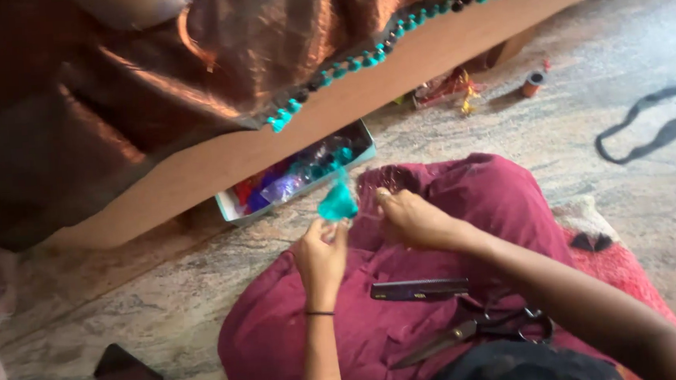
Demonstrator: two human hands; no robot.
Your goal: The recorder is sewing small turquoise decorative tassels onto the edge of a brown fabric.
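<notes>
Phone: one dark phone lay flat on the stone floor at the lower left, well apart from the hands.
Box: one shallow white box sat on the floor, half under the wooden frame; it held a heap of purple, blue and teal threads or tassels, too jumbled to count.
Cloth: one coppery brown cloth was draped over the frame, its edge set with a row of teal tassels and dark beads.
Left hand: the left hand was raised over the lap, wrist bent back, with a thin dark band on the wrist; its fingertips were pinched shut at the bottom of the teal tassel.
Teal tassel: one, held up just above the left hand, between the two hands and in front of the box.
Right hand: the right hand was just beside the tassel, fingers curled and thumb up; whether it gripped a thread I could not tell.
Comb: one dark comb lay on the maroon lap.
Scissors: one pair of scissors lay just below the comb, blades pointing left.
Spool: one small orange spool stood on the floor at the far right.
</notes>
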